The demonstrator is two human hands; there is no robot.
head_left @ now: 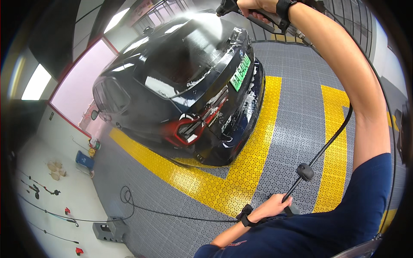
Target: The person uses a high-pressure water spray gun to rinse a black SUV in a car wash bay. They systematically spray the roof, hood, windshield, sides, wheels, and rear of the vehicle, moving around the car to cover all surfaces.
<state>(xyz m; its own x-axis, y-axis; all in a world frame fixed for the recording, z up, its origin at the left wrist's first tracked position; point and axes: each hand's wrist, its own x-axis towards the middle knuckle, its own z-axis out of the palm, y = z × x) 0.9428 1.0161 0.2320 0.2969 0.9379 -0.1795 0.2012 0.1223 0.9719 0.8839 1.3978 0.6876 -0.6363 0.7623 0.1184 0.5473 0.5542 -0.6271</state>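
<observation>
My right hand [259, 6], raised at the top, is closed around the handle of a black spray gun [227, 7]. A bright fan of water spray [208, 21] leaves its nozzle toward the rear window and roof of a dark car [142, 107]. Low in front of me, my left hand [272, 205] is wrapped round a black hose [329, 142]. A round black stopper [305, 172] sits on this hose just above that hand. Patches of white foam [250, 104] cling to the car's trunk lid and rear bumper. Water mist blurs the glass.
Grey grid floor tiles [297, 112] with yellow bands [202, 185] surround the car. A thin black cable [167, 213] loops across the floor at left. By the left wall stand a blue bucket [84, 160] and a grey box [109, 232]. Hoses with red fittings [67, 210] hang there. Railings [279, 34] rise behind.
</observation>
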